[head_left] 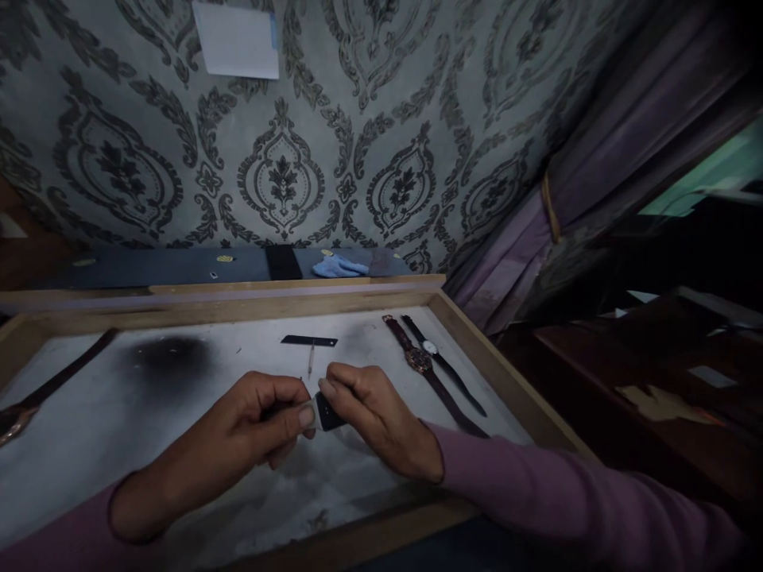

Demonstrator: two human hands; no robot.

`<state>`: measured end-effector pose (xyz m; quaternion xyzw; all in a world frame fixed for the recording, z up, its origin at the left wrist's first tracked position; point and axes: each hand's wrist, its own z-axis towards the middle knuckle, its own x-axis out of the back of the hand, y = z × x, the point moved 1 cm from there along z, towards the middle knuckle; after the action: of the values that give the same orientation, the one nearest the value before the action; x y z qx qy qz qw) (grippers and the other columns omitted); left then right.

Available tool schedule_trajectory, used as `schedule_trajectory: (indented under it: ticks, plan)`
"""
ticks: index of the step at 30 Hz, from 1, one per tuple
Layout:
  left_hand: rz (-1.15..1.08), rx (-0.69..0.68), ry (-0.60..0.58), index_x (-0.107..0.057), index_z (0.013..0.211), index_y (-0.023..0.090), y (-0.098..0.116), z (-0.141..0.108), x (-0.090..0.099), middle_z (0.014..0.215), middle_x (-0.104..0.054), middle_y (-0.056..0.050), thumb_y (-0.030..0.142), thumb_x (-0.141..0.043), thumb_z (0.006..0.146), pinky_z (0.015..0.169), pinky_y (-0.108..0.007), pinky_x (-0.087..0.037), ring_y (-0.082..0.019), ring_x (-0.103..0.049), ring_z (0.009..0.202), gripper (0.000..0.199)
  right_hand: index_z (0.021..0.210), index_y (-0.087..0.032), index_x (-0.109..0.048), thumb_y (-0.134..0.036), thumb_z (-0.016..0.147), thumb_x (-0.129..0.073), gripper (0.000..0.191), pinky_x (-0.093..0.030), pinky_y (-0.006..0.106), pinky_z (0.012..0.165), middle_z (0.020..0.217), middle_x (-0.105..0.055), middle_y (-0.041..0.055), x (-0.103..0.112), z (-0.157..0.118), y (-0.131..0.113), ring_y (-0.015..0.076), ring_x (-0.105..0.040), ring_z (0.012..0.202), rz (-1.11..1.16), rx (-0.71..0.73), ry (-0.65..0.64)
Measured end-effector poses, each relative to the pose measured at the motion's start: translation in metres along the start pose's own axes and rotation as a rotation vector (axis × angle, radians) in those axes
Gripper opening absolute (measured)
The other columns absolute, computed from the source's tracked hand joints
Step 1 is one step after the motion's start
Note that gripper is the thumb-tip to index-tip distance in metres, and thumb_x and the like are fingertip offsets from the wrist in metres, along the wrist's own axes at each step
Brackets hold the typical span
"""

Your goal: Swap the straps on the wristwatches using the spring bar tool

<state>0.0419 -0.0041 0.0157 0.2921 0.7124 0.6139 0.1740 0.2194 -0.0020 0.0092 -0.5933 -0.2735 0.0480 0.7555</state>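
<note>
Both hands meet over the white work surface around a small black rectangular piece with a pale edge [327, 415], which looks like a watch case. My left hand [259, 421] pinches its pale left end between thumb and fingers. From the other side, my right hand [378, 417] closes over the black part, so much of the piece is hidden. Just beyond the fingers lies a thin screwdriver-like tool [311, 361], its end touching a flat black strip [307, 341]. To the right rest a brown-strapped watch [418, 360] and a black-strapped watch with a white dial [430, 348].
A wooden rim [513, 381] frames the white surface [203, 485]. Another brown-strapped watch [60, 380] lies at the left. On the ledge behind sits a blue cloth [339, 266]. A purple curtain [518, 262] and a cluttered dark red table [709, 421] are at the right.
</note>
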Motion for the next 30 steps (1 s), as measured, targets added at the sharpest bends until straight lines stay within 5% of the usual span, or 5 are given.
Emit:
schedule_trajectory:
  ticks: [12,17,23,30]
  plan:
    - [-0.080,-0.061,-0.123,-0.056,0.077,0.017,0.002,0.001,0.004,0.066,-0.055,0.002,0.039,-0.050,0.093,0.063,-0.025,-0.038,-0.013,-0.048,0.064,0.028,0.065,-0.018,-0.044,-0.059,0.093,-0.041,0.050,-0.037,0.024,0.056,0.062,-0.043,-0.0019,0.002,0.006,0.006,0.0105,-0.042,0.059,0.225,-0.072,-0.064]
    - [-0.069,-0.071,-0.008,-0.050,0.098,0.022,-0.003,0.002,0.000,0.081,-0.055,0.004,0.035,-0.065,0.084,0.063,-0.023,-0.037,-0.012,-0.046,0.070,0.024,0.065,-0.017,-0.046,-0.065,0.091,-0.038,0.055,-0.034,0.021,0.050,0.058,-0.042,-0.0032,-0.001,0.010,0.013,0.0086,-0.040,0.053,0.328,-0.105,-0.032]
    - [0.150,-0.118,0.194,-0.047,0.102,0.026,-0.010,0.003,-0.005,0.071,-0.046,0.007,0.032,-0.061,0.086,0.058,-0.023,-0.032,-0.013,-0.043,0.065,0.022,0.075,-0.016,-0.054,-0.067,0.086,-0.049,0.053,-0.039,0.019,0.053,0.066,-0.046,-0.0023,-0.006,0.010,0.012,0.0088,-0.045,0.059,0.518,-0.213,0.079]
    - [0.164,-0.155,0.175,-0.051,0.112,0.025,-0.015,0.007,0.001,0.085,-0.057,0.001,0.042,-0.058,0.089,0.064,-0.026,-0.037,-0.018,-0.051,0.079,0.029,0.091,-0.016,-0.059,-0.061,0.086,-0.056,0.045,-0.041,0.020,0.055,0.069,-0.053,-0.0022,-0.008,0.014,0.021,0.0083,-0.048,0.058,0.786,-0.316,0.080]
